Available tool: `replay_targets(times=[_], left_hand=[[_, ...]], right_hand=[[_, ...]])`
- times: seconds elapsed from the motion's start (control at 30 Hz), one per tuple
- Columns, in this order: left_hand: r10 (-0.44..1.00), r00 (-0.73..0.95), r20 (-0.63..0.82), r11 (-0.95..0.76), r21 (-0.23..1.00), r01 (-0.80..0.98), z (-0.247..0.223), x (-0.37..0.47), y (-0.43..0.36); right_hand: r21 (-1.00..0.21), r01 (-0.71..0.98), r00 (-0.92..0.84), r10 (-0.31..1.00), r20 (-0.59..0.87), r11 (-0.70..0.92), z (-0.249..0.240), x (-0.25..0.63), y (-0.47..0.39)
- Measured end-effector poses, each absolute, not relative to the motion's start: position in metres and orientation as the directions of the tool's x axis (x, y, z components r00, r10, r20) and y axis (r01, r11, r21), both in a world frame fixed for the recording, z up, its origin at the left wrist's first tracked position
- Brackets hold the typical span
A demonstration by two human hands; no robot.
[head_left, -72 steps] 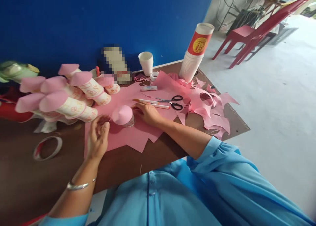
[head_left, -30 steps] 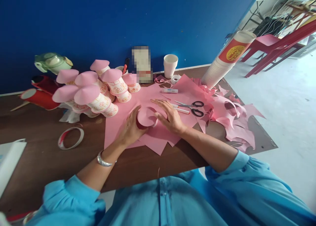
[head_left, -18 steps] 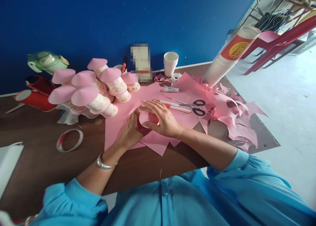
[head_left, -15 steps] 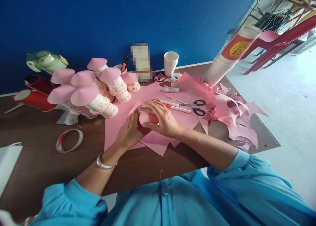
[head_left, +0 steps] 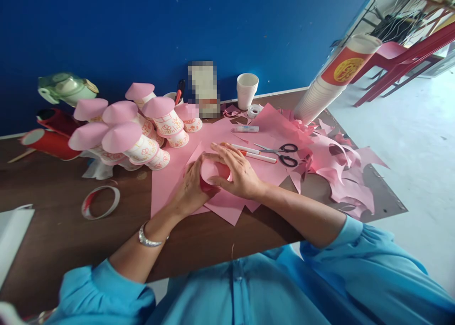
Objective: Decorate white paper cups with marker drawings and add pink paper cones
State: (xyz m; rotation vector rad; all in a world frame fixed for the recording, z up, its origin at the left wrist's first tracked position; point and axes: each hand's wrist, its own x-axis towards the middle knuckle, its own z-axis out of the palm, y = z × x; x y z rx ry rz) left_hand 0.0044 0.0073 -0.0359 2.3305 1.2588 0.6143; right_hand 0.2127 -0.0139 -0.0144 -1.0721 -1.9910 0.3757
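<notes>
Between my two hands is a pink round piece (head_left: pixel 215 173), with a pale curved face and a darker pink edge. Most of it is hidden, so whether it is a paper cone or a covered cup I cannot tell. My left hand (head_left: pixel 190 187) wraps round its left side. From the right, my right hand (head_left: pixel 240 173) curls over it, fingers across the top and thumb along the front. Pink paper sheets (head_left: pixel 227 209) lie beneath. Just beyond my right hand are two markers (head_left: pixel 259 156) and open scissors (head_left: pixel 284 154) with black handles.
Several decorated paper-cup towers (head_left: pixel 142 145) with pink cone roofs stand at left. A tape roll (head_left: pixel 100 203) lies nearer. Behind are a glue stick (head_left: pixel 245 129) and white cups (head_left: pixel 246 90). Pink scraps (head_left: pixel 341 168) and a leaning cup stack (head_left: pixel 327 88) take up the right side.
My right hand has shifted slightly to the right and its fingers have moved over the pink piece, showing a little more of its pale face. My left hand stays round it.
</notes>
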Motion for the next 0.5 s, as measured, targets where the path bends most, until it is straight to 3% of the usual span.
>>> replay_targets(times=[0.2, 0.3, 0.43, 0.5], left_hand=[[0.788, 0.543, 0.289, -0.603, 0.540, 0.587, -0.032, -0.003, 0.005], [0.767, 0.550, 0.330, -0.615, 0.622, 0.485, -0.025, -0.011, 0.005], [0.876, 0.367, 0.311, -0.439, 0.829, 0.345, -0.012, -0.017, 0.009], [0.945, 0.244, 0.219, -0.288, 0.908, 0.304, -0.006, -0.015, 0.009]], right_hand=[[-0.596, 0.513, -0.286, 0.777, 0.560, 0.618, -0.013, 0.217, -0.016], [-0.605, 0.485, -0.249, 0.763, 0.596, 0.631, -0.013, 0.223, -0.017], [-0.617, 0.493, -0.270, 0.783, 0.561, 0.613, -0.015, 0.224, -0.018], [-0.612, 0.500, -0.291, 0.784, 0.548, 0.613, -0.016, 0.222, -0.018]])
